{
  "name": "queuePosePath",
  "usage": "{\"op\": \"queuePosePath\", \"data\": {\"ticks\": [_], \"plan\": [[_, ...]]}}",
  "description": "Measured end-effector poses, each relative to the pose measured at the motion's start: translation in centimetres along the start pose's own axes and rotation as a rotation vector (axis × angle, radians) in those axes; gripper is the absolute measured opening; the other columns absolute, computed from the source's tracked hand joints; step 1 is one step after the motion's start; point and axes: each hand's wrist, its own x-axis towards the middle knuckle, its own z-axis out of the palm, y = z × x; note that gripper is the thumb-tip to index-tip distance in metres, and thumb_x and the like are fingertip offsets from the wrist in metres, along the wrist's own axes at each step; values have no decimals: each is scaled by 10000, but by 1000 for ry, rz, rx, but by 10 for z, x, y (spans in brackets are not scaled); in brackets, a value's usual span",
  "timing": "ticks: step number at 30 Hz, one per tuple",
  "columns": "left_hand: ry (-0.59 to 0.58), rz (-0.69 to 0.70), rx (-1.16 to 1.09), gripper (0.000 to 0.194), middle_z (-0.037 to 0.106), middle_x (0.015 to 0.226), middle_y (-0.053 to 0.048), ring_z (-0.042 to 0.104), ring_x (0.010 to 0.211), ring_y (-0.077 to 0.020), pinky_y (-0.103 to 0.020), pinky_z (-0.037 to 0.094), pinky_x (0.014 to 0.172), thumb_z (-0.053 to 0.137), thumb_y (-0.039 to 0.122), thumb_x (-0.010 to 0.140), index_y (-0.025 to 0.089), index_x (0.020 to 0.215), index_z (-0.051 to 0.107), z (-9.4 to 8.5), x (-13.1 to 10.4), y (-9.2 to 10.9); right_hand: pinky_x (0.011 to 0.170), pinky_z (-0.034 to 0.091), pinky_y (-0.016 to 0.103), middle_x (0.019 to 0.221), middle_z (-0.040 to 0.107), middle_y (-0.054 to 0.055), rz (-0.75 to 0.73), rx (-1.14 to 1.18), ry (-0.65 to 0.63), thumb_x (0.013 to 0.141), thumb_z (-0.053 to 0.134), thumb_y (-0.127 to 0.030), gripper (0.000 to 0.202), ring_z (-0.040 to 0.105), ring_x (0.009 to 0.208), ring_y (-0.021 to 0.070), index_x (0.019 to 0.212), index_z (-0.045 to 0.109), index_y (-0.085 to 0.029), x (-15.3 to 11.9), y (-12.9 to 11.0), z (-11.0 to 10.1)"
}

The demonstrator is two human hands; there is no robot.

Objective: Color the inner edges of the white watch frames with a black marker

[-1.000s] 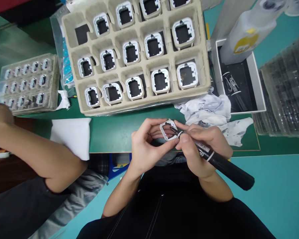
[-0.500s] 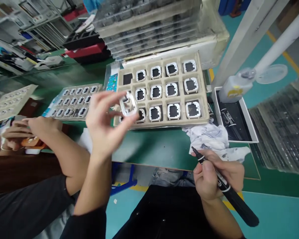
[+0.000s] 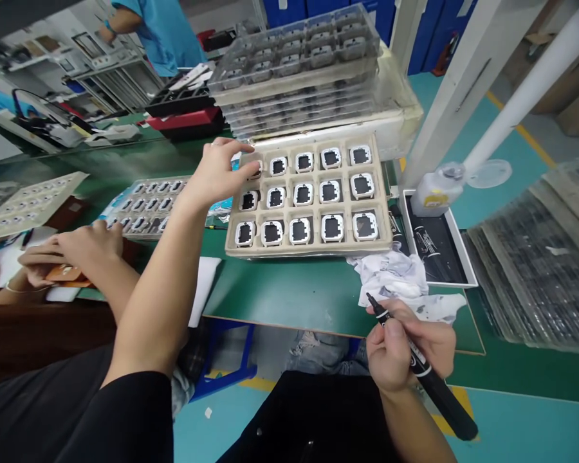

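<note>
My left hand [image 3: 219, 170] reaches to the far left corner compartment of a beige tray [image 3: 313, 251]. Its thumb and fingers are closed about a small white watch-case frame [image 3: 257, 171], partly hidden by them. Similar white frames with dark openings, such as a near-corner frame [image 3: 365, 226], sit one to a compartment in the tray. My right hand [image 3: 410, 347] is wrapped round a black marker pen [image 3: 446, 400], held uncapped with its dark tip pointing up and left, in front of the table edge and beside a crumpled white cloth [image 3: 395, 275].
Behind the tray rises a stack of clear trays [image 3: 294, 71]. A white box [image 3: 469, 275] at right holds a bottle [image 3: 434, 193] and black markers. More stacked trays [image 3: 535, 263] stand far right. At left, a co-worker's hands [image 3: 87, 247] work near another filled tray [image 3: 147, 199].
My left hand has carried the white frame away from me, from above the tray's left side to the far left compartment. My right hand still grips the marker. The view has shifted slightly.
</note>
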Motion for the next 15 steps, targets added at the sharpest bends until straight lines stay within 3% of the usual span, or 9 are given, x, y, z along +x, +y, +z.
{"op": "queuePosePath", "data": {"ticks": [3,5,8,10,12,13,14,15], "plan": [[0,59,-38,377,726,1005,-5,613,1434,-317,-737,135,1506,1073,91,664,203,812,744,16,7,29,667,668,457,714,613,-62,-31,27,86,1047,741,-294,132,597,527,204,1049,610,-305,2,-3,3],[-138,60,55,327,736,996,-2,636,1408,-317,-835,36,1465,1061,75,687,157,805,768,27,12,50,674,675,449,681,565,-100,-67,40,110,1039,763,-286,176,600,520,196,1117,607,-312,2,-6,7],[-310,21,141,305,764,978,-5,633,1450,-329,-887,-31,1427,1080,100,680,109,844,823,33,20,72,645,672,442,691,559,-102,-83,18,140,1044,753,-305,186,625,534,204,1142,596,-319,3,-9,10],[-373,23,272,275,780,1060,-50,533,1607,-380,-924,-45,1393,1006,302,870,76,884,849,31,25,78,621,670,448,717,582,-82,-65,-26,128,1068,707,-317,139,630,535,210,1129,583,-319,4,-11,12],[-463,54,465,590,756,1219,-101,383,1739,-438,-980,-10,1307,636,543,1132,18,972,851,28,27,79,605,668,435,688,547,-93,-73,-41,120,1076,687,-300,133,614,520,204,1137,571,-323,5,-14,13],[-491,62,505,756,734,1262,-113,352,1763,-459,-997,30,1271,459,629,1169,-1,999,840,27,28,80,602,667,423,663,519,-104,-88,-33,123,1076,684,-281,139,601,511,198,1147,573,-325,7,-15,14],[-455,72,439,837,727,1257,-112,382,1755,-475,-1013,63,1251,412,704,1159,-4,992,826,27,28,82,597,664,412,640,496,-111,-105,-18,133,1076,678,-260,140,589,504,193,1155,581,-324,8,-16,15],[-351,92,261,845,734,1210,-102,460,1716,-486,-1030,80,1242,492,775,1120,9,957,811,29,28,84,595,663,405,626,484,-114,-119,-1,142,1076,673,-242,138,578,496,187,1159,596,-320,9,-18,17]]}}
